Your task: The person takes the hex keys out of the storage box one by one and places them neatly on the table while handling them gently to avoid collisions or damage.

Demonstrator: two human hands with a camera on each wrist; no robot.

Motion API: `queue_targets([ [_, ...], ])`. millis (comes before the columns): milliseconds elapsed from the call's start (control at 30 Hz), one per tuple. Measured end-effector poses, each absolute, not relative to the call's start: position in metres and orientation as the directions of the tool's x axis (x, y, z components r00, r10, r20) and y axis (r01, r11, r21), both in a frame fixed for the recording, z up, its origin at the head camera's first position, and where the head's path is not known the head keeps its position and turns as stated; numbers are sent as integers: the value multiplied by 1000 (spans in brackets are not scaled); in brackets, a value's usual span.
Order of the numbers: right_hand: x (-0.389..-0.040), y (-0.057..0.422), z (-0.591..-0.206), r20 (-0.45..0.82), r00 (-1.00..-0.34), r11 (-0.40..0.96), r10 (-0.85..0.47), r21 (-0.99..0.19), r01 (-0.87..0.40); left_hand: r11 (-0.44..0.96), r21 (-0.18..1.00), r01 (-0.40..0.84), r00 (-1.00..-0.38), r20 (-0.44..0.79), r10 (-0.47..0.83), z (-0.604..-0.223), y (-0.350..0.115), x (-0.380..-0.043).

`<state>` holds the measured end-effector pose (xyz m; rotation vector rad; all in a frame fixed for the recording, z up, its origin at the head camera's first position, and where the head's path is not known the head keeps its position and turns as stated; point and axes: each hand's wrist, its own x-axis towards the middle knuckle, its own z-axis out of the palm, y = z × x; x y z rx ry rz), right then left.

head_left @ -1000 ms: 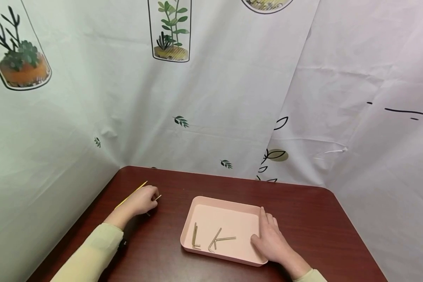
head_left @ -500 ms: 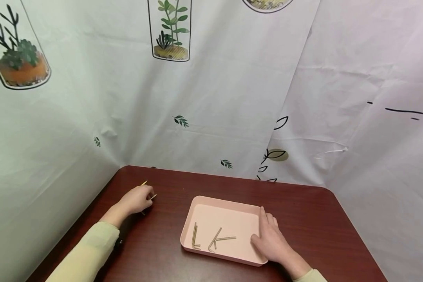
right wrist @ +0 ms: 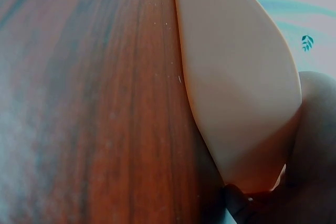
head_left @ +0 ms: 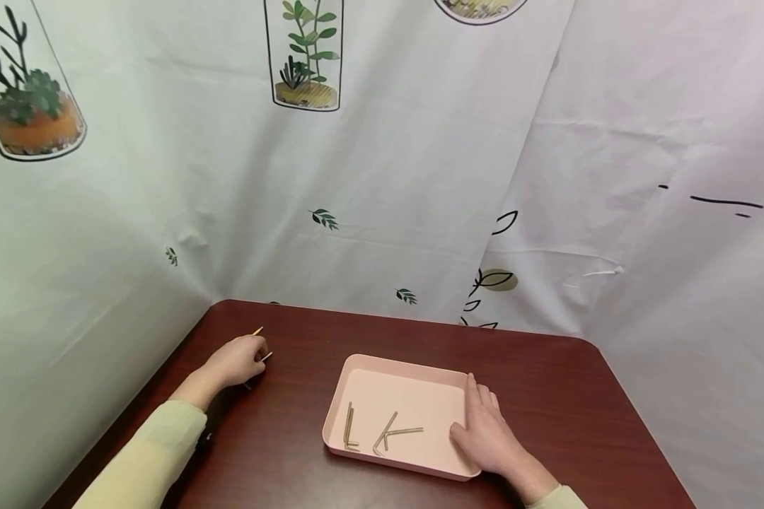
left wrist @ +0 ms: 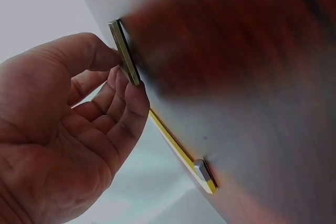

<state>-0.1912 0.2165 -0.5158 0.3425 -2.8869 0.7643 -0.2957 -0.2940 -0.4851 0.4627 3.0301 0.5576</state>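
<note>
At the table's left, my left hand point(head_left: 235, 359) pinches a brass-coloured hex key point(left wrist: 124, 51) between thumb and fingers; its end shows past the fingertips in the head view. Close to that hand lies a thin yellow stick point(left wrist: 173, 142), pencil-like, partly hidden by the hand in the head view. A small grey stub point(left wrist: 201, 170) touches or sits beside the stick's near end. My right hand point(head_left: 487, 431) grips the right side of a pink tray point(head_left: 397, 367), thumb inside the rim, fingers along the outer side. Several brass-coloured L-shaped hex keys point(head_left: 397, 430) lie in the tray.
The dark red-brown wooden table point(head_left: 305, 424) carries the tray at its centre-right. White cloth walls point(head_left: 382, 177) printed with plants rise along its back and sides.
My left hand has slid leftward across the table with the hex key, covering more of the yellow stick. The right hand stays at the tray. The head view has shifted slightly.
</note>
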Motion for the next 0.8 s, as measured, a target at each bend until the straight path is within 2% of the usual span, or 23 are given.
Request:
queue_targets([
  [800, -192, 218, -517, 189, -964, 847, -186, -466, -255, 915, 309, 260, -962, 5, 272, -484, -313, -302],
])
